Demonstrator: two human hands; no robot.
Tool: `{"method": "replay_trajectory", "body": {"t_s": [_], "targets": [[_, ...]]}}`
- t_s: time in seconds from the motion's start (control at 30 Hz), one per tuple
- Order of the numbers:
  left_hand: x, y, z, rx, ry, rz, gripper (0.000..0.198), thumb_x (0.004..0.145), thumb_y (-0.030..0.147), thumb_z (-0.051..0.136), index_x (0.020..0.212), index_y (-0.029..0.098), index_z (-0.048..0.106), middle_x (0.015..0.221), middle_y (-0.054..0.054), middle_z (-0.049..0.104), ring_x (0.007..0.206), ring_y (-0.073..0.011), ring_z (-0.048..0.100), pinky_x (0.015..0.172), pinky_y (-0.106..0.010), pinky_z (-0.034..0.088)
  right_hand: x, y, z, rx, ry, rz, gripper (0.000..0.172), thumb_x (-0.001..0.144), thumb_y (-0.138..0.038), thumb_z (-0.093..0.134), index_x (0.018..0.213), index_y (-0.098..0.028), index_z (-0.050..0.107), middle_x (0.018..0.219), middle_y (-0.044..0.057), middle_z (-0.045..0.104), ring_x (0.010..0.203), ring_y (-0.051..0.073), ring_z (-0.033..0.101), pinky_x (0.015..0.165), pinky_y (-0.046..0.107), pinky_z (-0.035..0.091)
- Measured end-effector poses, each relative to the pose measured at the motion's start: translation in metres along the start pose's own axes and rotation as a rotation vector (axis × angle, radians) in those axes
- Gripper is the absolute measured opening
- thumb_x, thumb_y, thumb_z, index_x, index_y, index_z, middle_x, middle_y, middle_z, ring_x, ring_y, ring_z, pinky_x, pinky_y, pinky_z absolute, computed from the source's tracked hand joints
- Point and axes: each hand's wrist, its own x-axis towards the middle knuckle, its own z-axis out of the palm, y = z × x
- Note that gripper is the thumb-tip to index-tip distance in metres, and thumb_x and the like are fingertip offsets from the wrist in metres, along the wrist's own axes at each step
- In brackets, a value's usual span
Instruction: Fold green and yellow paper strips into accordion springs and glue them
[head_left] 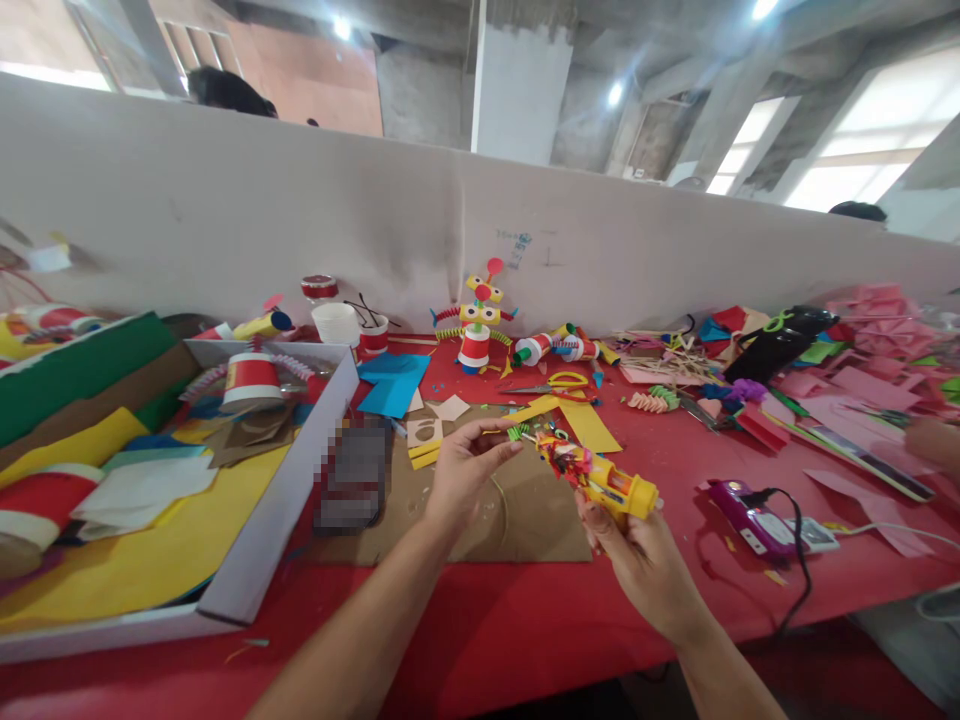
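Observation:
In my right hand (626,555) is a yellow hot glue gun (611,485), its body smeared with red and dark residue around the front. Its nozzle points left and comes close to a small green folded paper strip (517,432). My left hand (469,465) pinches that strip between thumb and fingers. I cannot tell whether the nozzle touches the paper. Both hands are above a brown cardboard sheet (540,545) on the red table. Behind them stands a paper-cup figure (474,348) with yellow eyed heads and springy paper arms.
A white-walled box (300,470) of coloured paper and cup figures stands left. Yellow-handled scissors (566,380) lie behind the cardboard. A purple power strip (750,520) with cables sits right, near pink paper scraps (870,390). Another person's hand (934,440) shows at the right edge.

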Motion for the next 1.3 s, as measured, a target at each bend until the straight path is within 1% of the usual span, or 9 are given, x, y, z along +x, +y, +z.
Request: {"method": "replay_trajectory", "body": {"t_s": [0.27,0.43,0.73,0.93,1.07,1.3], "targets": [[-0.0004,0.0011,0.0006,-0.006,0.004,-0.014,0.024,0.056,0.016,0.075,0.080,0.018,0.069,0.069,-0.002,0.067,0.064,-0.0108,0.059,0.063,-0.022,0.046,0.0007,0.0020,0.0012,0.003,0.013,-0.027,0.030,0.085,-0.043,0.045,0.080,-0.016,0.056,0.058,0.001,0.049,0.055,0.013,0.048,0.051,0.022,0.041],[-0.0012,0.0027,0.0012,-0.002,0.009,-0.018,0.025,0.055,0.015,0.075,0.079,0.018,0.069,0.072,-0.002,0.068,0.067,-0.0116,0.060,0.065,-0.023,0.047,0.0021,0.0007,0.0011,-0.013,0.017,-0.024,0.028,0.084,-0.042,0.046,0.081,-0.016,0.055,0.057,0.000,0.048,0.055,0.013,0.049,0.052,0.022,0.041],[-0.0006,0.0010,-0.0001,-0.042,0.005,-0.015,0.026,0.054,0.015,0.076,0.078,0.018,0.068,0.070,-0.001,0.066,0.066,-0.0111,0.059,0.064,-0.023,0.047,0.0022,0.0014,0.0028,0.006,0.002,-0.018,0.029,0.085,-0.043,0.045,0.082,-0.016,0.054,0.058,-0.001,0.048,0.052,0.012,0.045,0.050,0.022,0.040],[-0.0002,0.0001,-0.0006,-0.077,0.005,-0.024,0.026,0.054,0.013,0.076,0.078,0.018,0.069,0.069,0.000,0.066,0.064,-0.0098,0.058,0.064,-0.021,0.046,0.0024,0.0013,0.0038,-0.005,0.011,-0.034,0.028,0.085,-0.042,0.045,0.077,-0.017,0.053,0.056,-0.002,0.046,0.051,0.011,0.044,0.048,0.021,0.038],[0.0007,-0.0008,-0.0007,-0.091,0.008,-0.030,0.026,0.053,0.012,0.076,0.077,0.018,0.069,0.070,0.000,0.066,0.064,-0.0096,0.057,0.063,-0.021,0.046,0.0029,-0.0023,0.0048,-0.046,0.038,-0.043,0.029,0.084,-0.044,0.045,0.078,-0.017,0.054,0.056,-0.001,0.048,0.052,0.012,0.046,0.049,0.023,0.038],[-0.0002,0.0017,0.0004,-0.121,0.002,-0.044,0.026,0.053,0.011,0.076,0.076,0.018,0.069,0.071,0.001,0.066,0.064,-0.0082,0.056,0.062,-0.019,0.044,0.0018,-0.0041,0.0038,-0.058,0.038,-0.049,0.029,0.085,-0.043,0.045,0.073,-0.018,0.053,0.056,0.000,0.050,0.054,0.013,0.048,0.049,0.022,0.038]]}}
